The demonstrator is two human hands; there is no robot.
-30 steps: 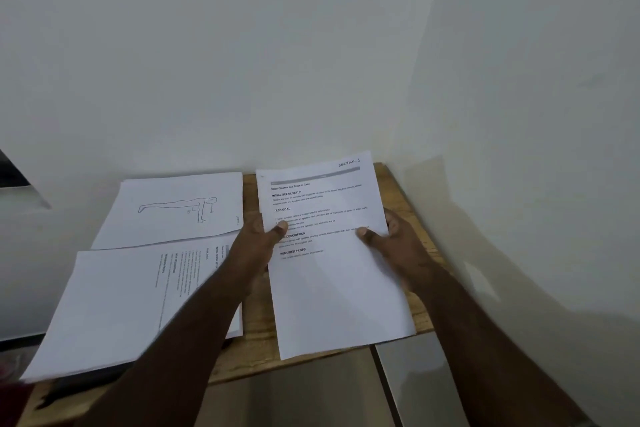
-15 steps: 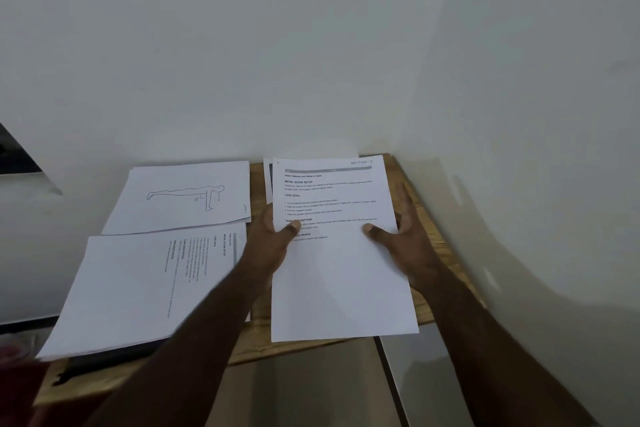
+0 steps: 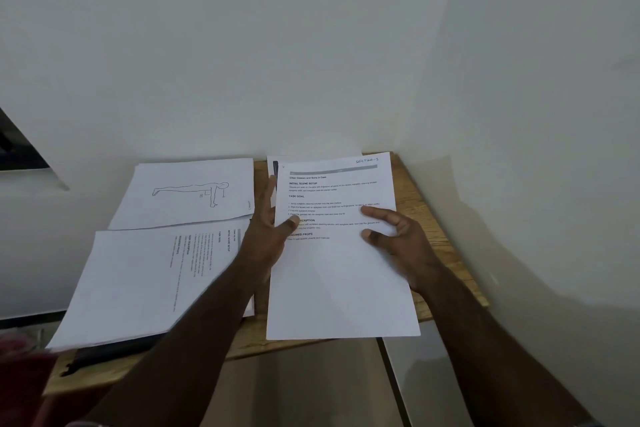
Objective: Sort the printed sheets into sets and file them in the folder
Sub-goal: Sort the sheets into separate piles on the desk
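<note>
Sheets: I'm settling the "Section 3" page (image 3: 341, 246) onto the bench's (image 3: 420, 204) right stack, left hand (image 3: 268, 232) and right hand (image 3: 401, 239) both flat and uncurled; next I'm squaring its edges.

Top sheet (image 3: 341, 253) now flat on right pile, both hands' fingers looser.

Plain room corner, likely home or office.
Small wooden table (image 3: 434, 218) against bare white walls (image 3: 242, 45); printed sheets (image 3: 343, 253); tiled floor (image 3: 415, 378).
</note>
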